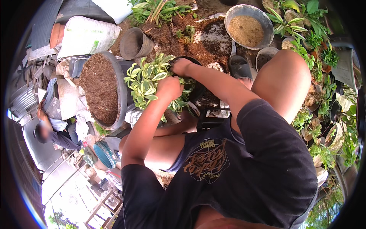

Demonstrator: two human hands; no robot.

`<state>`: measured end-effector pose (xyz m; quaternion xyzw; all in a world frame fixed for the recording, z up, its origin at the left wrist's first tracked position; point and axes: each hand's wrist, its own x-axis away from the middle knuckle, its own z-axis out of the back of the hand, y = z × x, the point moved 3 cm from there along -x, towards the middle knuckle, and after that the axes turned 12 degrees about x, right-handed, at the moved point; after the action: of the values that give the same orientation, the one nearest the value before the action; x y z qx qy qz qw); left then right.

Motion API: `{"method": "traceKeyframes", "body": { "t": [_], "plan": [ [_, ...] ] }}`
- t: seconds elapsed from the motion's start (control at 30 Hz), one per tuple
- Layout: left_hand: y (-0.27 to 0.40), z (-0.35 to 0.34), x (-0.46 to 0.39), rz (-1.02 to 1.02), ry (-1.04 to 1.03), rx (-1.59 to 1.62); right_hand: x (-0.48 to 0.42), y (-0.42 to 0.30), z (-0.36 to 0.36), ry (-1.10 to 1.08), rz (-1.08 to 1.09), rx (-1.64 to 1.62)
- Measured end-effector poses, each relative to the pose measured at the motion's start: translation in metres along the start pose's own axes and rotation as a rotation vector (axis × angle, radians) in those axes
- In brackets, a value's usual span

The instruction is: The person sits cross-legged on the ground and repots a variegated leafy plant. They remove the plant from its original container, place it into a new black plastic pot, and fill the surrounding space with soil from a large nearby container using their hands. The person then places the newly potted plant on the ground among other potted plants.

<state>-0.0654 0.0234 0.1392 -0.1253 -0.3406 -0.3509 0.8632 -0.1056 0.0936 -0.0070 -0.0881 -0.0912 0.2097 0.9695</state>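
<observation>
My left hand [170, 88] is closed around the stems of a leafy plant with green and cream variegated leaves [147, 77]. The foliage spreads to the left of the hand and below it. Beyond it, my right hand [182, 67] reaches over the mouth of a black plant pot [200, 90] in front of me. Its fingers are bent down among leaves and the pot's inside, so their tips are hidden. The plant leans out over the pot's left side; its base cannot be seen.
Left of the plant stands a large tub of brown soil mix [100, 88]. An empty-looking pot [136, 43], a filled white sack [88, 36] and a basin of tan husks [246, 31] lie beyond. Potted plants [317, 126] line the right. Another person [57, 131] is at far left.
</observation>
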Motion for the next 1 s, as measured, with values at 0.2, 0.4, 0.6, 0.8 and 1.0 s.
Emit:
{"method": "traceKeyframes", "body": {
  "t": [0.2, 0.4, 0.6, 0.8, 1.0],
  "plan": [
    [-0.001, 0.001, 0.003, -0.02, 0.005, -0.021, 0.01, -0.008, -0.015, -0.419, -0.251, -0.304],
    [-0.003, -0.002, 0.01, -0.026, 0.028, -0.018, 0.027, -0.014, -0.017, 0.115, -0.081, 0.11],
    [-0.003, -0.002, 0.012, -0.041, 0.036, -0.029, 0.02, -0.013, -0.007, 0.076, -0.074, -0.05],
    [-0.001, -0.001, 0.012, 0.006, 0.021, 0.018, 0.024, -0.007, -0.011, -0.027, -0.032, 0.113],
    [0.0, 0.003, 0.014, -0.033, 0.054, -0.012, 0.041, -0.006, -0.014, -0.006, -0.215, -0.158]
  ]
}}
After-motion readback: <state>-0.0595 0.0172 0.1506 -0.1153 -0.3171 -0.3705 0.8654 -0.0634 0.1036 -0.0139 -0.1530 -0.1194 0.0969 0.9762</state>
